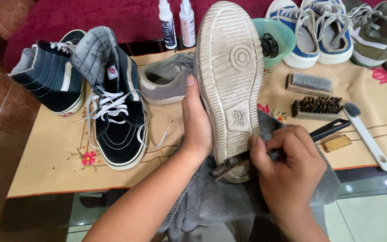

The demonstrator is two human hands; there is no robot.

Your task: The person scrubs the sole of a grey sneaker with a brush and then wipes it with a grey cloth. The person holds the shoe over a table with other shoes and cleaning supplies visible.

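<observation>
1. My left hand [196, 125] holds the grey sneaker with its dirty white ribbed sole [229, 76] upturned at 12 o'clock.
2. Right hand [287, 166], fingers [272, 148] clamped on a black-handled brush [238, 162], scrubs the heel.
3. Judged next: work toeward, above the grey cloth [211, 201].

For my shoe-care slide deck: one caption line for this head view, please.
Left hand steadies an upturned shoe while the right hand scrubs its heel with a brush.

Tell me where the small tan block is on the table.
In the head view, the tan block lies on the cloth at right, just under the black brush handle and left of the white-handled brush.
</observation>
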